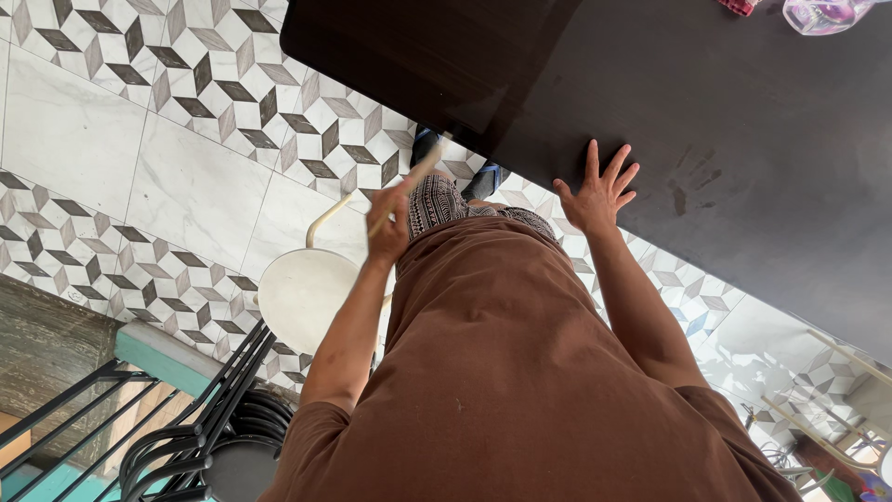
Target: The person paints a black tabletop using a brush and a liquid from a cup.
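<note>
Chopsticks-thin, the pale wooden stick (pixel 409 186) sits in the left hand (pixel 388 228), whose fingers are curled closed around its lower part; its far tip reaches up to the rounded edge of the dark table (pixel 743 112), just beside the table's corner. The stick is blurred, so whether it is one rod or two cannot be told. The right hand (pixel 599 195) lies flat and open on the tabletop near its edge, fingers spread, holding nothing; faint smudges mark the dark surface just beyond it. At the table's far side stands a clear plastic container (pixel 822 13) with something purple and pink inside, cut off by the frame so its contents cannot be made out, and beside it a scrap of red checked cloth (pixel 741 6). Below the hands are the person's brown shirt, patterned trousers and blue sandals (pixel 488 177) on a floor of grey and white geometric tiles (pixel 139 139). A round white stool (pixel 302 297) stands beside the left arm, near black metal railings (pixel 186 418).
</note>
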